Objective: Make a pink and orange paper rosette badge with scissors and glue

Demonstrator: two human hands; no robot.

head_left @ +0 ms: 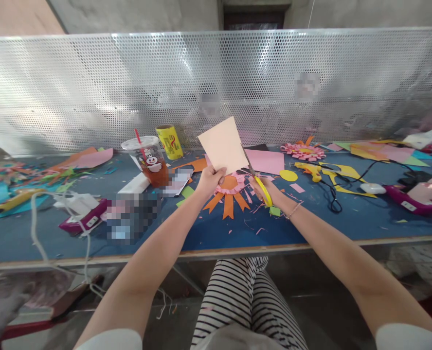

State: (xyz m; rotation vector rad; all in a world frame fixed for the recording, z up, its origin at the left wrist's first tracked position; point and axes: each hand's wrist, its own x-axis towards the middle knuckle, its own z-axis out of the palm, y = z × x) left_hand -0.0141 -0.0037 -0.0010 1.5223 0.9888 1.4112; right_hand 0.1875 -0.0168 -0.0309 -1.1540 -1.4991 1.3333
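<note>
A square of cream paper (223, 145) is pinched at its lower edge by my left hand (211, 180), tilted above the table. My right hand (262, 188) is wrapped round the yellow handles of a pair of scissors (262, 189). Their blades point up along the paper's right edge; whether they touch it I cannot tell. Below my hands lies a paper rosette with pink frills and orange tails (228, 206), partly covered by my left hand. Behind it rests a sheet of pink paper (267, 161). A yellow paper oval (288, 175) lies right of the scissors.
On the blue table (201, 238) stand a plastic cup of brown drink (153, 165) and a yellow can (170, 142). Right are a yellow glue gun (311, 170) with a black cord and a second rosette (303, 150). Purple power strips (84, 216) and a perforated metal screen (135, 82) are also there.
</note>
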